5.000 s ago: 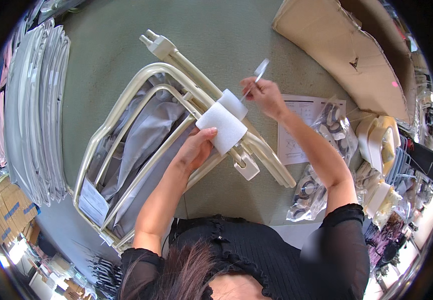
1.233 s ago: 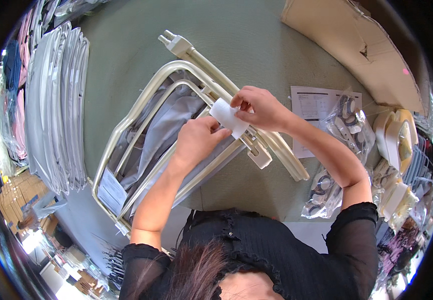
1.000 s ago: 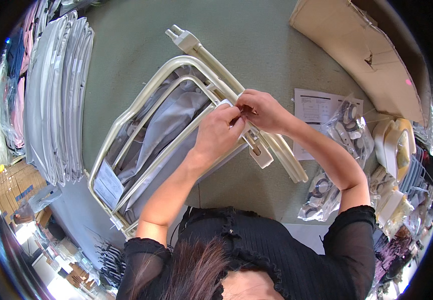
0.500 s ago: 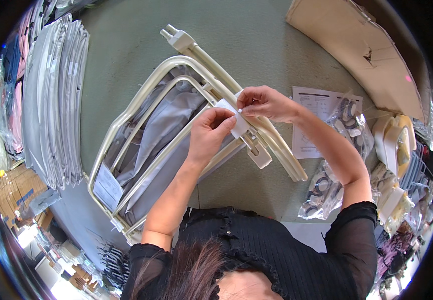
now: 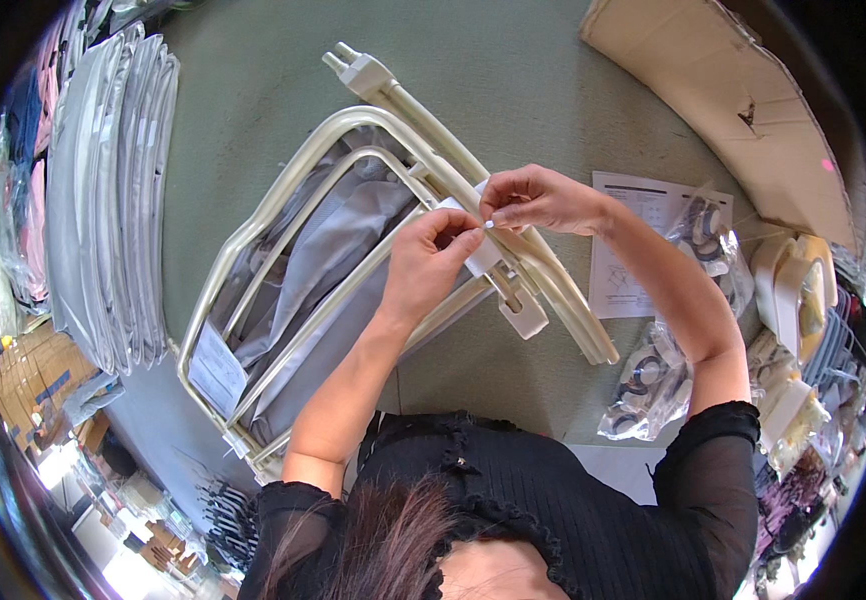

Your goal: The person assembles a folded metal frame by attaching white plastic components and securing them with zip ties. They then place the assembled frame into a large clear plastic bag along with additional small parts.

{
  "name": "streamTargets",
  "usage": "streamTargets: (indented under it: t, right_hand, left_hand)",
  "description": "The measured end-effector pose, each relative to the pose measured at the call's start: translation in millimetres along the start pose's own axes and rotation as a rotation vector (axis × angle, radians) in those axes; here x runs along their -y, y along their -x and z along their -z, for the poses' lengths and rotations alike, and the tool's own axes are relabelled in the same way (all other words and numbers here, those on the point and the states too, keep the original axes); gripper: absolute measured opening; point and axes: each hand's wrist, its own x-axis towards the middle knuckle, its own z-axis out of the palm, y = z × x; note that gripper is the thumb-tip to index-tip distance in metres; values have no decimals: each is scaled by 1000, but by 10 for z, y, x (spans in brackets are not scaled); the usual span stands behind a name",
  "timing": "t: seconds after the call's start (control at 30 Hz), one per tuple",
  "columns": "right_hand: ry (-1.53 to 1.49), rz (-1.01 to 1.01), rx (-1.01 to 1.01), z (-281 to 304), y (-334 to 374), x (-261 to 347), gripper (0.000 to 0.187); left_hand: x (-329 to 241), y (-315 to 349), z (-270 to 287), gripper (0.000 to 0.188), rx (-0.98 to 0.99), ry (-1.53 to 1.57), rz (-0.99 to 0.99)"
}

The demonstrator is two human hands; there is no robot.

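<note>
A folded cream-coloured tubular metal frame (image 5: 338,118) with grey fabric (image 5: 328,225) inside it lies on the green-grey surface. Over the frame's right side, my right hand (image 5: 543,203) pinches a small white piece (image 5: 489,224) between thumb and fingertips. Close beside it, my left hand (image 5: 425,262) is closed, thumb against fingers. What its fingertips hold, if anything, is too small to make out. Beneath both hands sits a white plastic bracket (image 5: 483,262) on the tubes, partly hidden by them. A cream plastic clip (image 5: 524,316) sticks out below it.
At the left stands a stack of grey folded covers (image 5: 113,200). Right of the frame lie a printed sheet (image 5: 618,285) and clear bags of dark round parts (image 5: 643,385). A bent cardboard sheet (image 5: 713,95) borders the far right, with cream curved plastic parts (image 5: 778,285) nearer.
Both hands have shifted slightly to the right in the picture, the fingertips staying close together over the bracket. The small white piece is still in my right fingertips.
</note>
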Motion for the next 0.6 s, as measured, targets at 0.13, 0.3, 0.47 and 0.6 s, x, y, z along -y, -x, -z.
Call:
streamTargets:
  t: [0.13,0.3,0.47,0.6]
  right_hand:
    - [117,-53,20,56,-18,65,14]
    - [238,-79,50,71,-74,111,12]
    - [281,-94,52,47,-51,148,12]
    - [305,-68,46,37,-50,130,10]
  left_hand:
    - [6,-27,2,12,5,-65,-22]
    - [-46,-12,35,11,21,-129,-7]
    - [-84,-14,24,12,28,-198,-18]
    - [-71,-9,22,13,17,-192,-20]
